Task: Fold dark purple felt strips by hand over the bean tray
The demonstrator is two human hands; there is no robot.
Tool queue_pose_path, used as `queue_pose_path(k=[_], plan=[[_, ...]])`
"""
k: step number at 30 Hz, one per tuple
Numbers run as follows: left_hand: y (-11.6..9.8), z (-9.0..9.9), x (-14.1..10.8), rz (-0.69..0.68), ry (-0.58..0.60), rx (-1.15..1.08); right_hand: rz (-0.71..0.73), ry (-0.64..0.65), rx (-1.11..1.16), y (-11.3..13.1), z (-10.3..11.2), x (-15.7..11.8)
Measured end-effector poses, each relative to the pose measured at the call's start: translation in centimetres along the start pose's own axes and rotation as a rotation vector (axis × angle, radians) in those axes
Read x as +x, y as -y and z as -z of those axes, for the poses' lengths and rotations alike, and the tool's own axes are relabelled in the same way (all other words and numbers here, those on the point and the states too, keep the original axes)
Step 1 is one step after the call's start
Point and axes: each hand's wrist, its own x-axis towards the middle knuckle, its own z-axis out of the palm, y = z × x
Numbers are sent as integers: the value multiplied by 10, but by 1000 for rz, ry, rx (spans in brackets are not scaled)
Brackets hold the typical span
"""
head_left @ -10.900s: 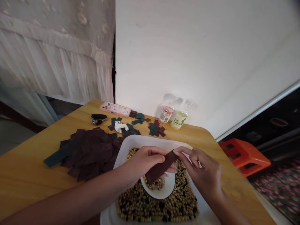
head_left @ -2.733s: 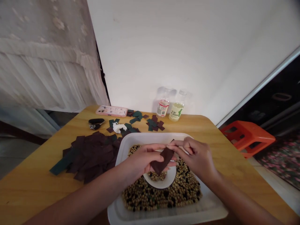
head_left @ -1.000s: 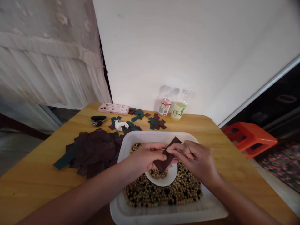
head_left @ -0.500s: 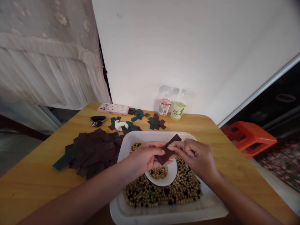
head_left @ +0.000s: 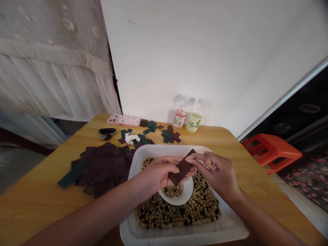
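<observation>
Over a white tray [head_left: 230, 232], both my hands are on a dark brown rectangular strip [head_left: 182, 171] with a thin, cloth-like or leathery look. My left hand [head_left: 156, 172] supports it from beneath, thumb pressed on top near its lower end. At the upper right edge, my right hand [head_left: 219, 171] pinches the strip between thumb and forefinger. Below them a white bowl [head_left: 189, 193] with a dark rim holds some small round pale beads or seeds. More of these grains [head_left: 176, 217], pale mixed with black, cover the tray bottom around the bowl.
Left of the tray lies a heap of dark brown pieces [head_left: 105, 167] with a green strip [head_left: 71, 175]. Behind are a pink phone [head_left: 123, 120], keys with a black fob [head_left: 107, 132], crumpled white tissue [head_left: 132, 138] and two bottles [head_left: 194, 119]. An orange stool [head_left: 274, 150] stands right.
The strip looked bent and narrowed in the middle before; now it lies flatter and straighter across my left fingers. My right fingertips have shifted slightly up along its edge.
</observation>
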Motion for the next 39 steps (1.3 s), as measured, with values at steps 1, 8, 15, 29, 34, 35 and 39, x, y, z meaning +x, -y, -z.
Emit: queue_pose_path(k=[1, 8, 15, 29, 34, 35, 39], plan=[[0, 0, 0, -1, 3, -1, -7, -18, 11, 0, 0, 0], [0, -2, 1, -12, -24, 8, -62, 74, 87, 4, -4, -1], [3, 3, 2, -42, -21, 63, -108, 40, 27, 3, -4, 2], [0, -1, 2, -99, -59, 57, -141, 95, 92, 8, -4, 0], [0, 0, 2, -97, -46, 49, -190, 47, 63, 7, -5, 0], [0, 0, 2, -101, -38, 45, -199, 31, 54, 8, -5, -1], [3, 1, 1, -112, -15, 31, -166, -4, 75, 10, -5, -4]])
